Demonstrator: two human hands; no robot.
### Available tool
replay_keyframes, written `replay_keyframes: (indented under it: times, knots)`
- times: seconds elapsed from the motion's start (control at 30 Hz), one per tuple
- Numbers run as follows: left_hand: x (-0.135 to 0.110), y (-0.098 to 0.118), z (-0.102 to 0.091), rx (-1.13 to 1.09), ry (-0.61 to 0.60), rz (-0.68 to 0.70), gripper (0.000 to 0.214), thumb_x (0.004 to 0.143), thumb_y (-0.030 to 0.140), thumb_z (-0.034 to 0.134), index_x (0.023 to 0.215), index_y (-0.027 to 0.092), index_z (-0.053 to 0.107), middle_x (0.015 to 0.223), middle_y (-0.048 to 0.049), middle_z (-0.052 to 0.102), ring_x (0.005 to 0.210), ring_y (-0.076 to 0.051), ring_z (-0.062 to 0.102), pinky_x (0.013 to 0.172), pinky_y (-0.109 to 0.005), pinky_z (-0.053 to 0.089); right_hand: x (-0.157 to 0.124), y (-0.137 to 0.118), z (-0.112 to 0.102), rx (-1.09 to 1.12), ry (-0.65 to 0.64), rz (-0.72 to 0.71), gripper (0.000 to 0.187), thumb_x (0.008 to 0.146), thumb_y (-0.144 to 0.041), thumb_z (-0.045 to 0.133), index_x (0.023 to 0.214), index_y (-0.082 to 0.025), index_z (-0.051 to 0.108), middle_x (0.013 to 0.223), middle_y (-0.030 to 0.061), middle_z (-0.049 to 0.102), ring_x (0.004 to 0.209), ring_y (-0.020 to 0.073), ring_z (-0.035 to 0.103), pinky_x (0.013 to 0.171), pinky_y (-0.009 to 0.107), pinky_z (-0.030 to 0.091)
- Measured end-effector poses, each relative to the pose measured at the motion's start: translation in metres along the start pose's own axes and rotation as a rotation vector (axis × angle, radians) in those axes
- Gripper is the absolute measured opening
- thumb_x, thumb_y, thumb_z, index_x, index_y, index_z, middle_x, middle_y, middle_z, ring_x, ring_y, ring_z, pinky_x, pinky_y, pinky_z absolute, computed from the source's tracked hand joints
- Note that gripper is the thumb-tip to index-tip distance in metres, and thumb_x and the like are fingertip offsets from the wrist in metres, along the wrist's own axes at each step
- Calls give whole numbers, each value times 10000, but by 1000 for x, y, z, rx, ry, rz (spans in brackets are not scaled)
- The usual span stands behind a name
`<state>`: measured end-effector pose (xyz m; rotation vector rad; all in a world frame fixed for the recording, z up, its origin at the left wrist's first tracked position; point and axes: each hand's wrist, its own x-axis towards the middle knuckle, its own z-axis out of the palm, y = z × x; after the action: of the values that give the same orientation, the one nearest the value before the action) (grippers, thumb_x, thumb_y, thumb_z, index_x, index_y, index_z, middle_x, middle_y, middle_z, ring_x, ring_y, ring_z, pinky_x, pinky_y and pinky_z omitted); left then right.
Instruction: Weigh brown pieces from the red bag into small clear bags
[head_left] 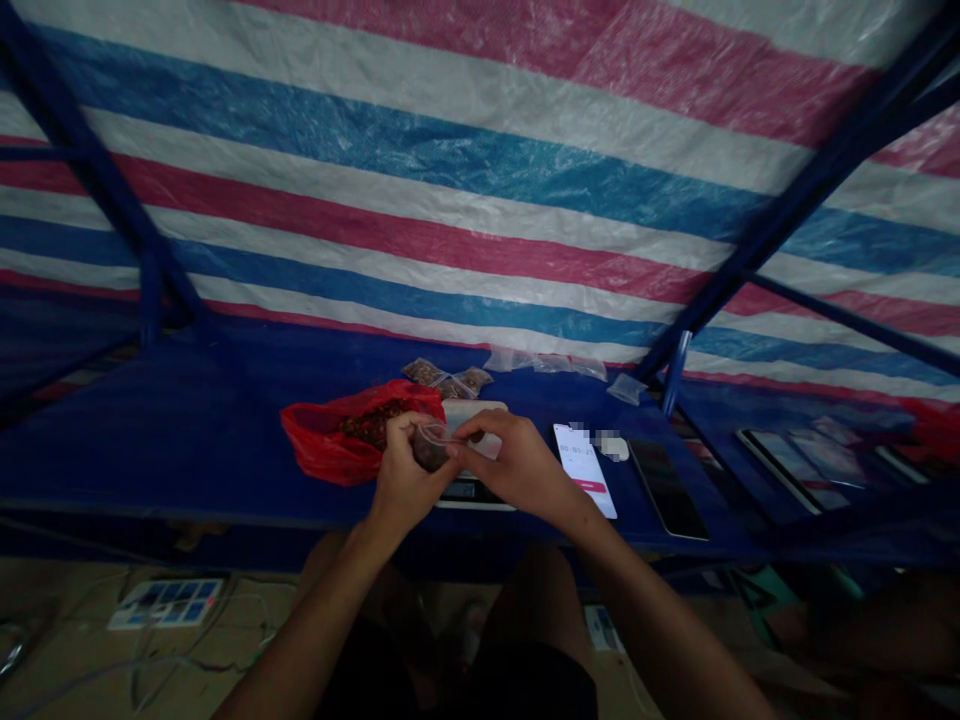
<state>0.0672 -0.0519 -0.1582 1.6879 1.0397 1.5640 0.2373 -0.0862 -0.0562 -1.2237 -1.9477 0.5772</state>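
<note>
My left hand and my right hand are both closed on a small clear plastic bag with dark bits inside, pinching its top edge. They hold it above a white kitchen scale on the blue table. Just left of the hands lies an open red plastic bag with dark brown pieces in it.
Several small filled clear bags and empty ones lie behind the scale. A lit phone and a dark phone lie to the right, more phones farther right. A power strip sits on the floor. A striped tarp hangs behind.
</note>
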Motion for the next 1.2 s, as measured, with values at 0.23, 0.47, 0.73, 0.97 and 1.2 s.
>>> replay_keyframes:
  times: [0.23,0.47,0.73,0.97,1.2]
  knots:
    - [5,22,-17,-93,-210,-67,535,830,355,822,1257,219,530,1117,-62,693,1015,-222,711,887,-340,570,-5,9,-5,-1,-5,0,70,950,-196,716,911,-224,768,923,21,795,875,191,710,810,320,500]
    - [6,34,-31,-145,-248,-86,240,1001,384,642,959,185,770,1002,-72,779,982,-218,729,904,-313,564,-12,10,-11,-24,-11,-28,59,964,-203,715,910,-217,736,904,10,764,868,177,677,818,309,476]
    - [6,42,-35,-198,-181,-137,184,949,365,710,957,192,774,957,-56,798,914,-201,749,834,-277,583,-22,9,-14,102,9,-28,99,966,-191,686,878,-221,721,892,-3,751,845,154,667,787,276,473]
    - [6,44,-35,-190,-150,-190,199,899,371,756,871,175,777,873,-57,797,821,-191,740,768,-264,587,-23,10,-13,102,10,-69,77,971,-237,697,897,-227,714,881,2,741,855,165,660,815,303,472]
    - [4,49,-32,-161,-146,-234,243,909,410,740,856,174,762,812,-33,764,757,-169,705,707,-240,558,-22,14,-8,55,23,-94,64,977,-220,680,914,-228,689,903,9,731,876,177,647,835,328,462]
